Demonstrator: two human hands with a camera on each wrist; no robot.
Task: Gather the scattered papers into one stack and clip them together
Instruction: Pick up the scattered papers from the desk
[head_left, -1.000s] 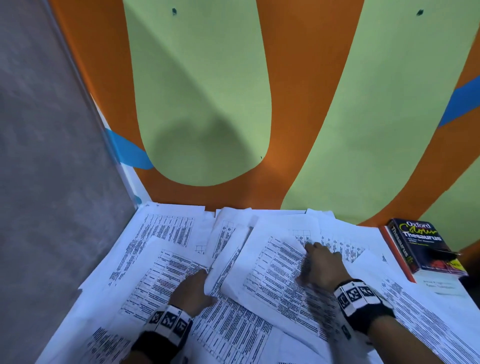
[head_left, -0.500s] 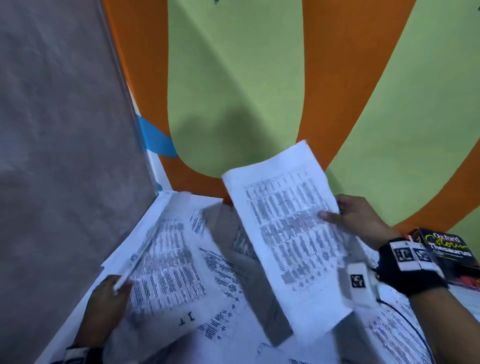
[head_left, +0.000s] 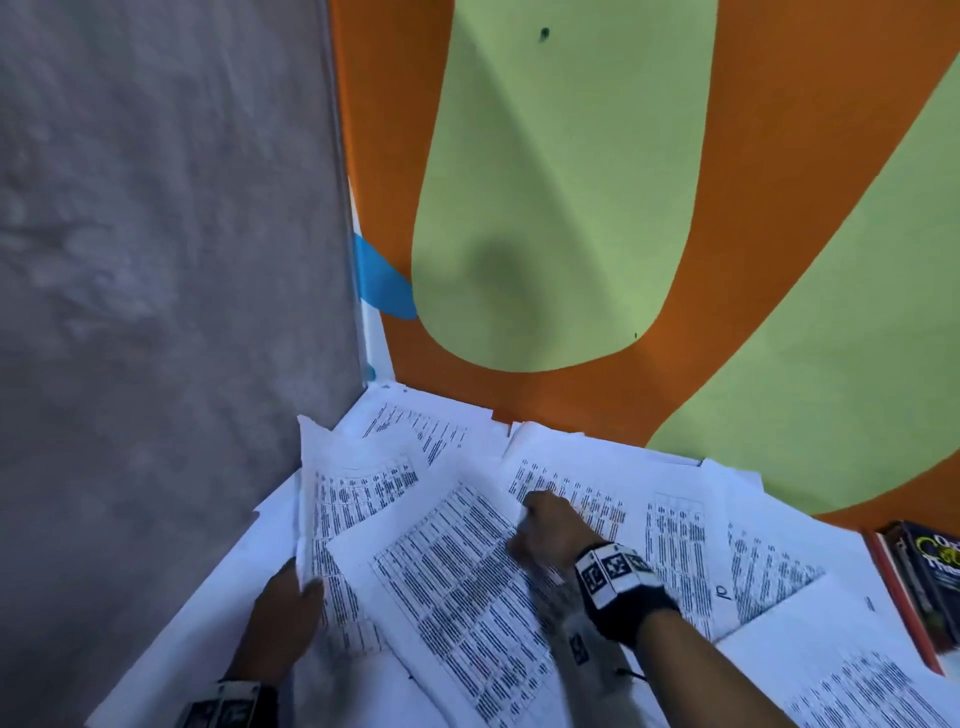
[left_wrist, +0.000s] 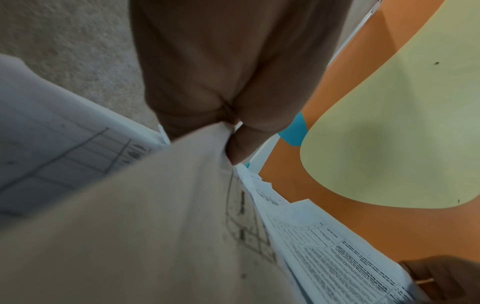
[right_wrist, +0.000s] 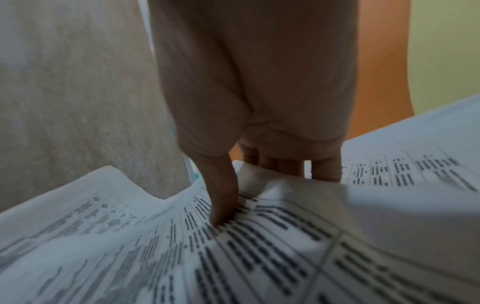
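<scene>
While the papers lie loose across the table beside the book, I judge gathering barely begun: my left hand pinches one sheet, my right hand pinches another; no clip visible.

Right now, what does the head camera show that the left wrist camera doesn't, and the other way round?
Only the head view shows the whole spread of scattered papers, the right hand pinching the edge of a printed sheet, and the thesaurus book at the far right. Only the left wrist view shows the left hand close up, its thumb pressed on a held-up sheet: that grip is clear there. Both share the orange and green wall and the grey side panel.
</scene>
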